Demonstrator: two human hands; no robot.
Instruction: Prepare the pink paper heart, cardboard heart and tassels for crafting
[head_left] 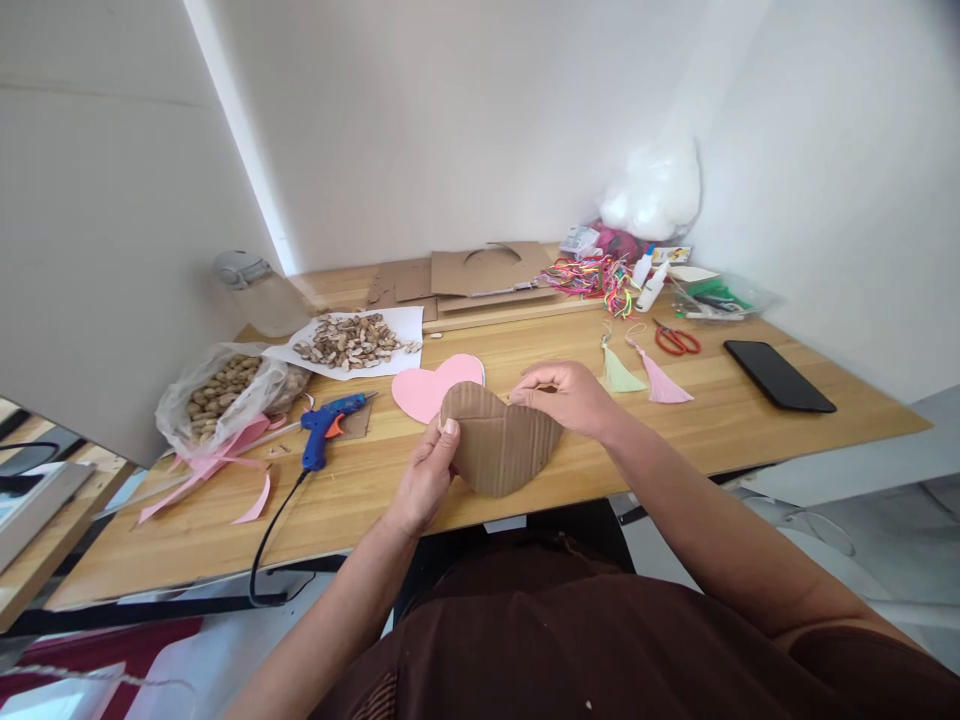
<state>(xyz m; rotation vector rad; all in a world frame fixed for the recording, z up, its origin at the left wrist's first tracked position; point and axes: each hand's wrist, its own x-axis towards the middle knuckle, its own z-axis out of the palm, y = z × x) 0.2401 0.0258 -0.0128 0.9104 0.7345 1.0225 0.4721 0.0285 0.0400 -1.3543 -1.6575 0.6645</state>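
A brown corrugated cardboard heart (pixel 501 450) is held up over the table's front edge, its ridged face towards me. My left hand (pixel 427 480) grips its left edge, thumb on the front and fingers behind. At the notch on top, my right hand (pixel 562 395) has thumb and fingertips pinched together on the cardboard; whether a small thing is also between them I cannot tell. Just behind lies a pink paper heart (pixel 424 392), partly covered by the cardboard one. A blue glue gun (pixel 324 428) rests on its side to the left of my left hand.
Peanut shells (pixel 352 342) lie on white paper, beside a plastic bag of peanuts (pixel 225 390) and pink paper strips (pixel 217 465). To the right are green (pixel 620 370) and pink (pixel 660 375) tassels, red scissors (pixel 677 340) and a phone (pixel 778 375). Cardboard sheets (pixel 487 275) lie behind.
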